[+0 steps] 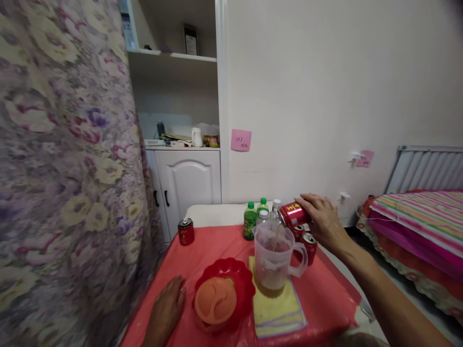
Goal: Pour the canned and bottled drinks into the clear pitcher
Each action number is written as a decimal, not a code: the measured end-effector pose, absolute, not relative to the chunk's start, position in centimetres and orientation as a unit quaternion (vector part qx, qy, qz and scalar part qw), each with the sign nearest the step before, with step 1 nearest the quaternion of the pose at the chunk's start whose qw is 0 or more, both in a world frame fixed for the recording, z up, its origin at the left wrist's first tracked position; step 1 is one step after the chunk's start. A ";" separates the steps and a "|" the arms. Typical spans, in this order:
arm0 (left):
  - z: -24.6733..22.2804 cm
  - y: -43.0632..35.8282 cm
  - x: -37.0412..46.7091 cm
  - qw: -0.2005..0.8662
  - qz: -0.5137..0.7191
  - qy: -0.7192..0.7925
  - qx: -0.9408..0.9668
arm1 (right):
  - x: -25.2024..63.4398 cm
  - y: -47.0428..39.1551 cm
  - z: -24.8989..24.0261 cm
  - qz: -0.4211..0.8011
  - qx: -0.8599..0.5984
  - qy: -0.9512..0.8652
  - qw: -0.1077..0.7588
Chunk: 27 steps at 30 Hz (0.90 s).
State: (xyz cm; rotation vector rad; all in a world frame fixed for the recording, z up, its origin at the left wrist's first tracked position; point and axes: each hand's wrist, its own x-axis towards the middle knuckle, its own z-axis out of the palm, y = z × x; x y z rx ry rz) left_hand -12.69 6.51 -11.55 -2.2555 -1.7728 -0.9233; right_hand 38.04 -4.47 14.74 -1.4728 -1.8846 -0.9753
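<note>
My right hand (320,217) is wrapped round a red drink can (293,213), tilted to the left over a clear plastic measuring jug (273,262). A thin brown stream runs from the can into the jug. The jug stands on a folded yellow cloth (277,315), its handle to the right. My left hand (168,303) lies flat on the red tablecloth (213,243) with nothing in it. Beside it is a red scalloped plate (246,284) with an orange divided bowl (216,301) on it.
More red cans (309,246) stand behind the jug's handle, and one opened can (186,232) is at the table's far left. Bottles with green caps (250,221) and clear bottles (276,205) stand behind the jug. A floral curtain (72,168) hangs at the left; a bed (427,217) is at the right.
</note>
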 end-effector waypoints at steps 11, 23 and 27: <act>-11.7 6.6 -12.5 0.066 -0.307 -0.588 -0.745 | 37.7 -4.5 16.3 -0.377 -0.552 -0.701 0.248; -11.7 6.6 -12.7 0.066 -0.285 -0.585 -0.756 | 37.3 -4.6 17.4 -0.380 -0.547 -0.715 0.211; -11.8 6.6 -12.7 0.066 -0.282 -0.584 -0.758 | 36.9 -4.8 17.6 -0.381 -0.550 -0.719 0.191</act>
